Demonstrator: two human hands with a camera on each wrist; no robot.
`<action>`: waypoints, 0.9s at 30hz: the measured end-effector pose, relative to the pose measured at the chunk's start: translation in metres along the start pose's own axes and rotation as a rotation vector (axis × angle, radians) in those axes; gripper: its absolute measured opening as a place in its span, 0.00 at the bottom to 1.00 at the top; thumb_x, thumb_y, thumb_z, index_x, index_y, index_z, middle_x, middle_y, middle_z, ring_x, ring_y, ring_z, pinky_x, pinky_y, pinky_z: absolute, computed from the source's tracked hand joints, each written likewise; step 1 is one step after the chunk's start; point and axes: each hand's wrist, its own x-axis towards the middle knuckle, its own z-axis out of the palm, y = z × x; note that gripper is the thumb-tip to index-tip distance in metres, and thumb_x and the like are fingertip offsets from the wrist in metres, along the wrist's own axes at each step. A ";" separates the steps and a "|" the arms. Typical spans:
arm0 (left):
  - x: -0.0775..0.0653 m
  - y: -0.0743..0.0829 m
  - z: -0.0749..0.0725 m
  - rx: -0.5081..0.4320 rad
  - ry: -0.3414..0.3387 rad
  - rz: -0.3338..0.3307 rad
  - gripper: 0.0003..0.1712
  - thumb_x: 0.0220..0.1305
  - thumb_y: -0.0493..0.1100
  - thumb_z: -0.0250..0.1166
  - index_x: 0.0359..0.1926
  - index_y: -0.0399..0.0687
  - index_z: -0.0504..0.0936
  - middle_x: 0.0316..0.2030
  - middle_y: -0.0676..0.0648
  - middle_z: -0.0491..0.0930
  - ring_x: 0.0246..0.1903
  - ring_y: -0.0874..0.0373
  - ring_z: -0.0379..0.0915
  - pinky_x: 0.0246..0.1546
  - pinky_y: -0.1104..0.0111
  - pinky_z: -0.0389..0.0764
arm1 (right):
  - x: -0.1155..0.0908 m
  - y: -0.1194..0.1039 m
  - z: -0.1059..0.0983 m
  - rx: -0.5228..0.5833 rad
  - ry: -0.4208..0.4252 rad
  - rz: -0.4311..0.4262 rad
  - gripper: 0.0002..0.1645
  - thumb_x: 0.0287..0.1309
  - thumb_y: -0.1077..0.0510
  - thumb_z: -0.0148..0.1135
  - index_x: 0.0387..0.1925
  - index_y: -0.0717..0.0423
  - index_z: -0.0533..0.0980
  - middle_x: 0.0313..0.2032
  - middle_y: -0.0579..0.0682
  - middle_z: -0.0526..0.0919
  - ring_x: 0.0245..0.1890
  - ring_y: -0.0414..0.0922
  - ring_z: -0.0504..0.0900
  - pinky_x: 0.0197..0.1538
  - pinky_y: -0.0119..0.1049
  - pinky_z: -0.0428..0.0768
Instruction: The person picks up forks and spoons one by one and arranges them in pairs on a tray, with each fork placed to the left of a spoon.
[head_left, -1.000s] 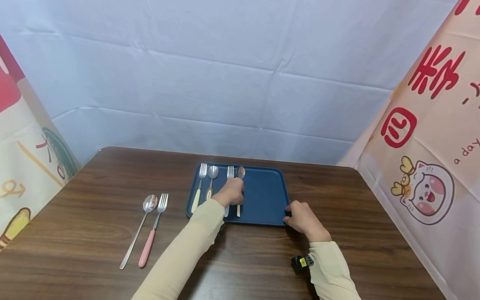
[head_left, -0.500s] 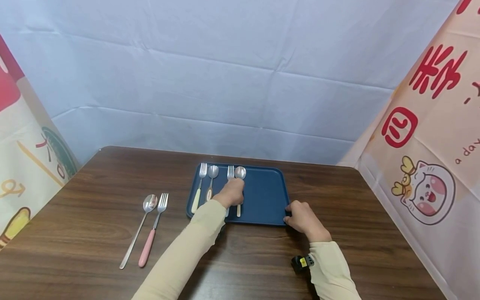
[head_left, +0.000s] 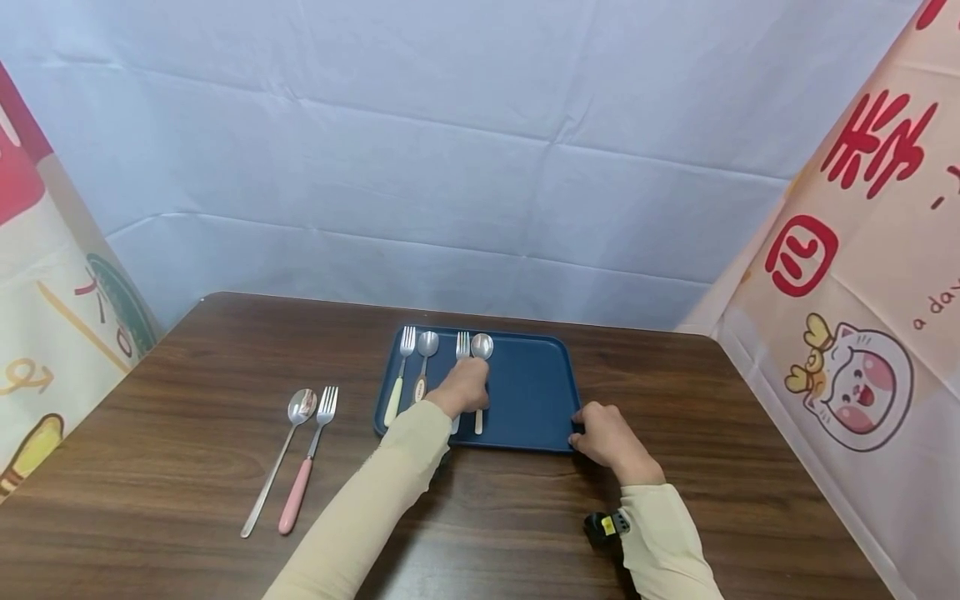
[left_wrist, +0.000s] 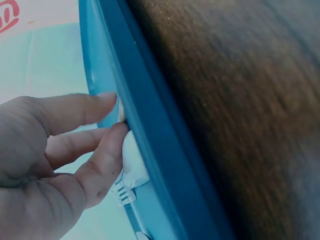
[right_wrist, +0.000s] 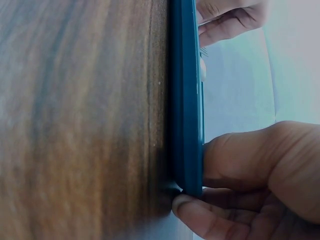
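Note:
A blue rectangular tray (head_left: 532, 392) lies near the table's far edge with forks and spoons in its left half. My left hand (head_left: 463, 385) is over the tray and pinches the pale handle of a spoon (head_left: 482, 346) between thumb and fingers, the bowl pointing away. Directly left of this spoon lies a fork (head_left: 462, 343), largely hidden by the hand; its white handle end (left_wrist: 134, 162) shows in the left wrist view. My right hand (head_left: 606, 435) grips the tray's near right corner, thumb at the rim and a fingertip (right_wrist: 185, 206) at the outer side.
Further left in the tray lie a fork with a pale green handle (head_left: 393, 402) and a spoon with a brown-and-white handle (head_left: 420, 387). On the table's left side lie a long metal spoon (head_left: 273, 471) and a pink-handled fork (head_left: 296, 496). Fabric hangs (head_left: 420, 167) behind the table.
The spoon in my left hand has turned slightly, and its bowl now looks brighter and more face-up. Both hands have stayed almost in place.

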 end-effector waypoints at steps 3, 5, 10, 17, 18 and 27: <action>-0.001 -0.001 -0.001 -0.017 -0.003 0.012 0.21 0.53 0.34 0.67 0.14 0.47 0.64 0.13 0.51 0.55 0.13 0.60 0.53 0.16 0.70 0.60 | 0.000 -0.001 0.000 -0.002 -0.001 -0.003 0.20 0.54 0.66 0.62 0.48 0.75 0.75 0.49 0.68 0.76 0.53 0.62 0.71 0.47 0.51 0.74; -0.002 -0.001 -0.003 -0.010 -0.008 0.029 0.19 0.53 0.37 0.68 0.15 0.46 0.67 0.13 0.52 0.57 0.13 0.60 0.54 0.17 0.70 0.60 | 0.001 -0.001 0.000 -0.002 -0.001 -0.009 0.20 0.54 0.66 0.62 0.48 0.75 0.75 0.49 0.68 0.76 0.53 0.62 0.71 0.47 0.50 0.74; -0.007 0.004 -0.009 0.049 -0.048 0.094 0.11 0.56 0.43 0.67 0.34 0.38 0.81 0.24 0.47 0.72 0.22 0.57 0.66 0.25 0.67 0.69 | 0.000 -0.002 -0.001 -0.008 -0.001 -0.024 0.20 0.54 0.66 0.62 0.47 0.75 0.75 0.48 0.68 0.76 0.52 0.63 0.72 0.47 0.51 0.74; -0.013 0.013 -0.011 0.219 -0.081 0.174 0.27 0.57 0.52 0.66 0.55 0.43 0.77 0.51 0.46 0.76 0.48 0.54 0.73 0.43 0.62 0.76 | -0.001 -0.001 -0.001 -0.008 0.003 -0.035 0.19 0.54 0.66 0.62 0.47 0.75 0.75 0.47 0.68 0.77 0.52 0.63 0.71 0.47 0.51 0.74; -0.013 0.014 -0.010 0.250 -0.078 0.184 0.28 0.56 0.53 0.66 0.55 0.44 0.78 0.51 0.46 0.76 0.47 0.55 0.73 0.42 0.62 0.76 | -0.001 -0.001 -0.001 -0.007 0.002 -0.033 0.19 0.54 0.66 0.62 0.47 0.75 0.75 0.48 0.68 0.77 0.52 0.63 0.71 0.47 0.51 0.74; -0.018 0.023 -0.012 0.429 -0.054 0.201 0.30 0.52 0.59 0.67 0.55 0.51 0.79 0.50 0.46 0.74 0.44 0.54 0.73 0.37 0.60 0.77 | -0.001 0.000 0.000 -0.005 0.009 -0.030 0.19 0.53 0.66 0.62 0.47 0.75 0.75 0.47 0.68 0.77 0.51 0.63 0.72 0.46 0.51 0.74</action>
